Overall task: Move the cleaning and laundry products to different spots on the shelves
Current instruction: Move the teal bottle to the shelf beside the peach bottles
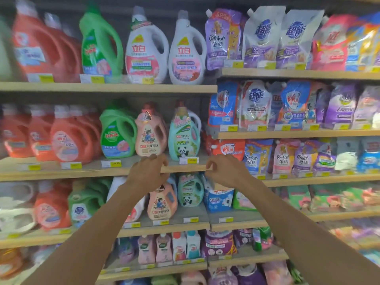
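Observation:
Both my hands are raised in front of the wooden shelf edge (pixel 102 169). My left hand (pixel 148 173) hangs with loosely curled fingers and holds nothing, just below a pink detergent bottle (pixel 148 135). To its right stands a teal bottle with a panda label (pixel 186 136). My right hand (pixel 226 171) is empty too, fingers loosely bent, in front of the shelf's right end and near a red refill pouch (pixel 228 149). On the shelf below stand another pink bottle (pixel 162 202) and a second teal panda bottle (pixel 190 192).
Red jugs (pixel 67 136) and a green jug (pixel 117 132) fill the left of the same shelf. White jugs (pixel 146 48) stand on the top shelf. Refill pouches (pixel 263 38) crowd the narrower right-hand shelves. Yellow price tags (pixel 192 160) line the shelf edges.

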Motion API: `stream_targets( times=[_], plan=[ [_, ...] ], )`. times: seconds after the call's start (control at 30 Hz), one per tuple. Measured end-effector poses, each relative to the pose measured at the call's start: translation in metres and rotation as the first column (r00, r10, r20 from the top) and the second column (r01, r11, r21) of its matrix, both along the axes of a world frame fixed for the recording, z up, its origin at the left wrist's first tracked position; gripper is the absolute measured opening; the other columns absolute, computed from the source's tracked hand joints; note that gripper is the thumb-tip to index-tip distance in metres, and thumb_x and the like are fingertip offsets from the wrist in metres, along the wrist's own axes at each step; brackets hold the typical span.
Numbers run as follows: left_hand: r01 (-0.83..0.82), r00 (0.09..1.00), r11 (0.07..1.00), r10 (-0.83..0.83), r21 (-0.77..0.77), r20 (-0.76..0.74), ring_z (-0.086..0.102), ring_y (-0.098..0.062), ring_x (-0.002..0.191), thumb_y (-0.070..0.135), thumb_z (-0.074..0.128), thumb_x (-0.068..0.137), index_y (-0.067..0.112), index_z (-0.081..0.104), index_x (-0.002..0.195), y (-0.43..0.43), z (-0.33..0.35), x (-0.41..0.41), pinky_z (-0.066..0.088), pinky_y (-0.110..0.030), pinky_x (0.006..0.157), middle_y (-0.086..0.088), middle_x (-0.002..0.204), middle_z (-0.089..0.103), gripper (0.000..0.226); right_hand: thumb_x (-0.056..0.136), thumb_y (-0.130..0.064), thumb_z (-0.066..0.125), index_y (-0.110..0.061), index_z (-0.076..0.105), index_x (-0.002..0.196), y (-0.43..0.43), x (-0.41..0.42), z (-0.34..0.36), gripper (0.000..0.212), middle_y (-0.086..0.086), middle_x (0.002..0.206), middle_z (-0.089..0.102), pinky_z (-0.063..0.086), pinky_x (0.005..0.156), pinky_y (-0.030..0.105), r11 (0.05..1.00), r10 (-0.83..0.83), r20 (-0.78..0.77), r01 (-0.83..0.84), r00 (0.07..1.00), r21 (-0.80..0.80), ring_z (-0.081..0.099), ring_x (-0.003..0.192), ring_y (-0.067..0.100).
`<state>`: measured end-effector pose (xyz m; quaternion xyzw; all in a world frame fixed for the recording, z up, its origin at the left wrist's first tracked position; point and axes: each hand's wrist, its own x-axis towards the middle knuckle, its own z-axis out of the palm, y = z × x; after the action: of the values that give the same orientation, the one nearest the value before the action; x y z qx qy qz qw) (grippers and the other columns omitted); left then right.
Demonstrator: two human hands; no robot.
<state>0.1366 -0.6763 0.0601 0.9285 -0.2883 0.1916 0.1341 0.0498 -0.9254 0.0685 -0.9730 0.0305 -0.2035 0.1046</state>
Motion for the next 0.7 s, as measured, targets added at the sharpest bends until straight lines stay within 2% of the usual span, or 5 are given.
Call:
stream_targets(
  times=[0.17, 0.37, 0.53, 0.6, 0.7],
  plan=[
    [-0.003, 1.0, 1.0, 0.003, 0.018, -0.009, 0.054, -0.024, 0.107, 0.043, 0.06, 0.09, 0.03, 0.049, 0.117, -0.016, -0.001, 0.035, 0.046, -0.039, 0.086, 0.001, 0.115, 0.057, 0.032, 0.085, -0.043, 0.061, -0.031, 0.064, 0.109, -0.008, 0.034, 0.005, 0.026, -0.007, 0.1, 0.06, 0.04, 0.072, 0.034, 0.997, 0.018, 0.024, -0.016, 1.0, -0.076, 0.053, 0.104, 0.022],
    [-0.021, 1.0, 0.999, 0.021, 0.039, 0.01, 0.053, -0.027, 0.107, 0.042, 0.06, 0.089, 0.028, 0.047, 0.121, -0.04, 0.001, 0.092, 0.045, -0.039, 0.085, -0.003, 0.117, 0.058, 0.037, 0.088, -0.041, 0.061, -0.028, 0.061, 0.117, -0.03, 0.093, 0.007, 0.031, 0.0, 0.112, 0.065, 0.051, 0.086, 0.041, 0.998, 0.031, 0.004, -0.031, 1.0, -0.06, 0.055, 0.11, 0.026],
    [-0.048, 0.998, 0.998, 0.047, 0.027, 0.034, 0.055, -0.027, 0.105, 0.043, 0.062, 0.086, 0.033, 0.039, 0.129, -0.058, -0.004, 0.14, 0.043, -0.037, 0.079, -0.002, 0.116, 0.06, 0.049, 0.09, -0.044, 0.064, -0.034, 0.031, 0.155, -0.05, 0.144, 0.003, 0.073, 0.008, 0.117, 0.064, 0.05, 0.087, 0.04, 0.996, 0.066, -0.003, -0.066, 0.998, -0.052, 0.058, 0.112, 0.032],
    [-0.054, 0.998, 0.998, 0.053, 0.03, 0.028, 0.054, -0.028, 0.109, 0.044, 0.061, 0.087, 0.037, 0.033, 0.135, -0.065, -0.009, 0.157, 0.045, -0.039, 0.082, -0.002, 0.118, 0.059, 0.056, 0.091, -0.046, 0.065, -0.036, 0.02, 0.159, -0.056, 0.162, 0.0, 0.082, 0.01, 0.116, 0.063, 0.051, 0.087, 0.041, 0.995, 0.096, 0.024, -0.095, 0.995, -0.039, 0.06, 0.109, 0.034],
    [-0.064, 0.998, 0.998, 0.063, 0.026, 0.031, 0.053, -0.031, 0.111, 0.043, 0.06, 0.089, 0.04, 0.024, 0.145, -0.077, -0.017, 0.179, 0.045, -0.042, 0.085, -0.004, 0.121, 0.055, 0.067, 0.09, -0.046, 0.066, -0.037, 0.007, 0.161, -0.063, 0.19, -0.006, 0.092, 0.011, 0.131, 0.054, 0.051, 0.09, 0.046, 0.993, 0.113, 0.053, -0.11, 0.992, -0.048, 0.056, 0.115, 0.035]
  ],
)
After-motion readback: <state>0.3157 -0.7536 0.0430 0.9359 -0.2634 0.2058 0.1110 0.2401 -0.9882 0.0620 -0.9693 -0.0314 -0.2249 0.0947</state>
